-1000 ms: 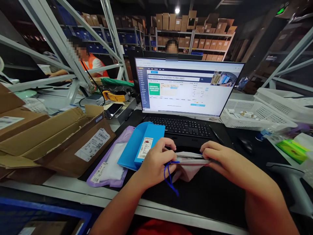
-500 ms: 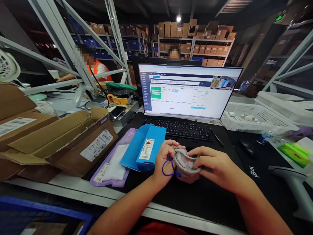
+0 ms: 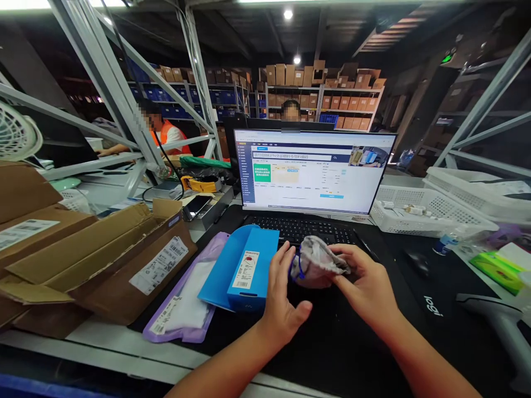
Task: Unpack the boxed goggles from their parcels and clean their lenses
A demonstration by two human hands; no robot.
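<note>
A grey fabric drawstring pouch (image 3: 317,262) with a blue cord is held above the black desk mat, its mouth tilted toward the right. My right hand (image 3: 367,282) pinches the pouch's rim between thumb and fingers. Beside the pouch's left side is my left hand (image 3: 282,293), fingers stretched out and thumb spread away; whether its fingertips touch the cord is unclear. Just left of that hand lies a blue box (image 3: 259,276) with a white label and a flap standing out. A purple-edged plastic packet (image 3: 188,304) lies farther left. What the pouch contains is hidden.
A monitor (image 3: 309,177) and a keyboard (image 3: 286,224) stand behind my hands. Opened cardboard boxes (image 3: 166,271) crowd the left. To the right are a mouse (image 3: 416,262), a scanner (image 3: 493,315), a white basket (image 3: 402,221) and a green tissue pack (image 3: 498,271). Two people sit beyond.
My left hand has loosened from the pouch, its thumb now spread. The pouch has turned so its mouth leans right, in my right hand. The camera view has tilted up slightly.
</note>
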